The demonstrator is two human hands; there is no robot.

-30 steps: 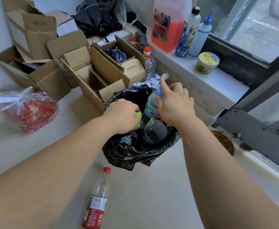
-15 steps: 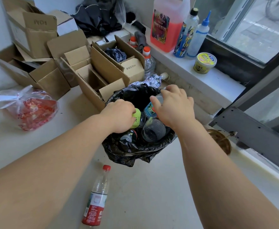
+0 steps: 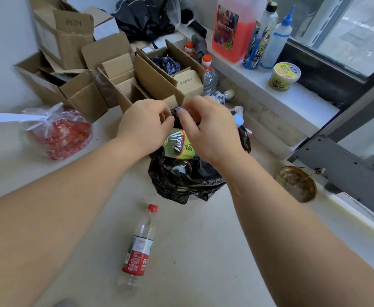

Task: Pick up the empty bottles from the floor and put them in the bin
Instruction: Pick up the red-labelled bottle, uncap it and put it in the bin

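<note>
Both our hands, left hand (image 3: 145,125) and right hand (image 3: 208,131), pinch the bin liner (image 3: 181,182) at its far rim. The remaining bottle (image 3: 139,247) lies on the floor (image 3: 203,251) nearer us, cap pointing binward, closer to the left.

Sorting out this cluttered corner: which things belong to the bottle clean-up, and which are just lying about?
Job:
- bin
- red-capped bottle on the floor
- green-labelled bottle in the bin

Lying about:
- cardboard boxes
- red bag
- yellow tub
- brass bowl
</note>
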